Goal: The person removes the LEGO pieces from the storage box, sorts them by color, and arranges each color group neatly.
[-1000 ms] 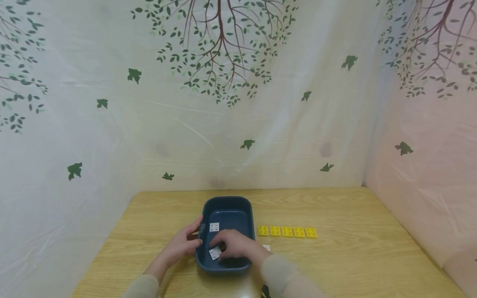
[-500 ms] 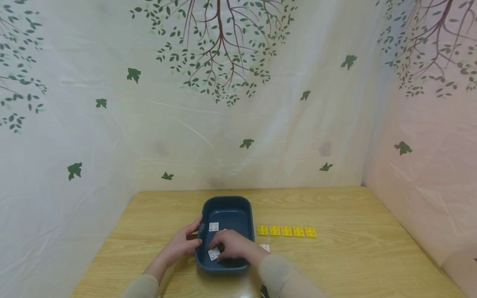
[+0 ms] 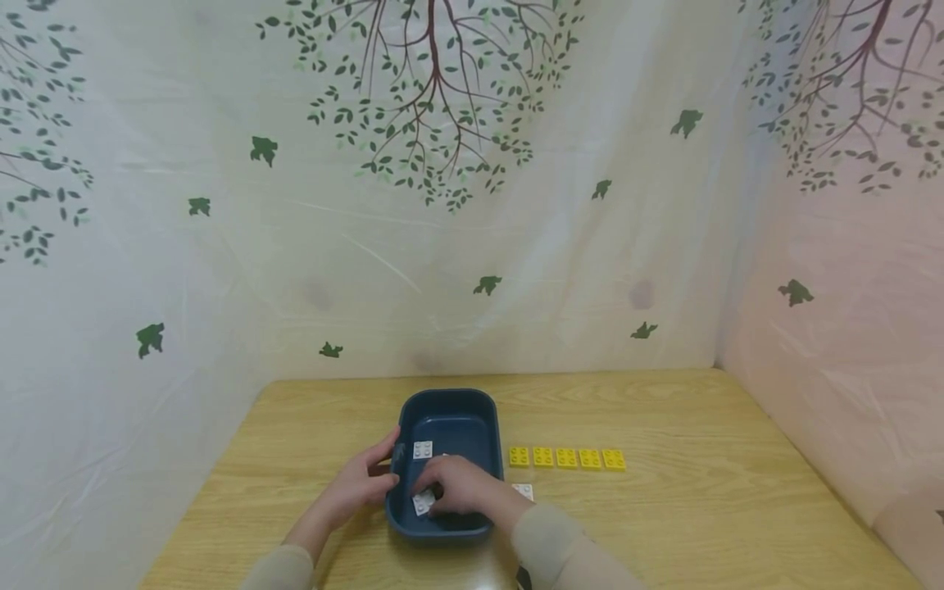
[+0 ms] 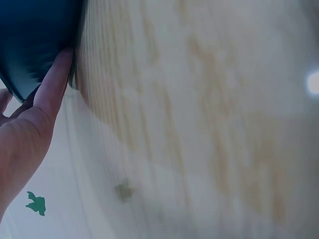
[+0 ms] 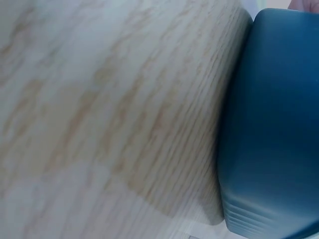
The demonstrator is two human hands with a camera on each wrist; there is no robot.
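My left hand (image 3: 361, 482) rests against the left side of a dark blue bin (image 3: 459, 400). In the left wrist view its thumb (image 4: 54, 84) lies straight along the bin's outer wall. My right hand (image 3: 460, 485) reaches inside over the near half, with curled fingers pinching a white toy brick (image 3: 423, 502) low in the bin. Another white brick (image 3: 423, 449) with studs up lies farther back on the bin floor. A sliver of something white shows just behind the right knuckles. The right wrist view shows only the bin's outer wall (image 5: 269, 124), not the right hand's fingers.
Several yellow toy bricks (image 3: 566, 458) form a row on the wooden table (image 3: 701, 508), right of the bin. A white brick (image 3: 524, 491) sits beside the bin, partly covered by the right wrist. Printed fabric (image 3: 354, 311) hangs behind and at both sides.
The right forearm has shifted slightly, leaving more of the white brick beside the bin in sight. Both hands otherwise keep their places.
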